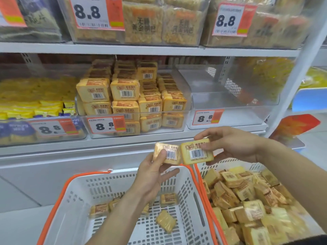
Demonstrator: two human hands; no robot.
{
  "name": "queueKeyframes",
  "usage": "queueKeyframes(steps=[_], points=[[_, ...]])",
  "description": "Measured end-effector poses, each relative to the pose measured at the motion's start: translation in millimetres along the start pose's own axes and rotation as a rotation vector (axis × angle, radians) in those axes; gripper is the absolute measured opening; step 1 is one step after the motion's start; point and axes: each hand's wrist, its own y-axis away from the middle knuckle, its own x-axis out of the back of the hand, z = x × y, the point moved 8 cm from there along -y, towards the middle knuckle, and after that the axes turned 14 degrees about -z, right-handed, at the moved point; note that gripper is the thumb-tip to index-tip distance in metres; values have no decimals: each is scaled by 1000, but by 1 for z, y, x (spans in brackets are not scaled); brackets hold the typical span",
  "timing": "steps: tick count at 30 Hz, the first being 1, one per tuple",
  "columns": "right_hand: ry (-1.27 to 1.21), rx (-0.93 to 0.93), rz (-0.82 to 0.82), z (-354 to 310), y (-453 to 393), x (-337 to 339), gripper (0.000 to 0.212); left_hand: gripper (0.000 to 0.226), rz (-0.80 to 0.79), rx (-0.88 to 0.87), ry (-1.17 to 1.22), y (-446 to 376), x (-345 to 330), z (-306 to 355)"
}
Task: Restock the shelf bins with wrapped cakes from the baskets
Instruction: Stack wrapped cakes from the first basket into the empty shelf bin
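Observation:
My left hand [152, 174] grips one wrapped cake [170, 153], barcode side up, above the left white basket [74, 206]. Right beside it, my right hand [235, 144] pinches a second wrapped cake [195, 153], and the two cakes' edges touch. Both are held just below the shelf front. The clear middle bin [134, 133] above is stacked with several rows of the same cakes [125, 91]. To its right stands a clear bin [230, 119] with nothing inside. A few loose cakes [166, 221] lie in the left basket. The right basket [230, 163] is heaped with cakes [247, 206].
Both baskets have orange handles [51, 209]. A bin of yellow and purple packets [35, 110] sits left of the cake bin. The upper shelf holds bins of rice-crust packs [143, 23] with 8.8 price tags. A white shelf upright [299, 68] rises at the right.

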Motion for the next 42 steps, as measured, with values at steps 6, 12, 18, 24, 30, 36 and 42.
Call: queueKeyframes(steps=[6, 12, 18, 24, 30, 36, 42], points=[[-53, 28, 150, 3, -7, -13, 26, 40, -119, -23, 202, 0, -24, -7], [429, 130, 345, -10, -22, -31, 41, 53, -148, -69, 218, -2, -31, 0], [326, 216, -45, -24, -27, -52, 45, 36, -215, -97, 27, 4, -44, 19], [463, 339, -60, -54, -20, -31, 54, 79, -334, -25, -418, -3, -47, 44], [1020, 640, 260, -115, -14, -28, 66, 63, -299, 8, -1367, -13, -47, 133], [1008, 756, 591, -159, -61, -7, 64, 40, 69, -742, -2032, 4, -51, 210], [754, 402, 555, -175, -139, 25, 64, 88, 265, -483, -2089, -29, 2, 203]])
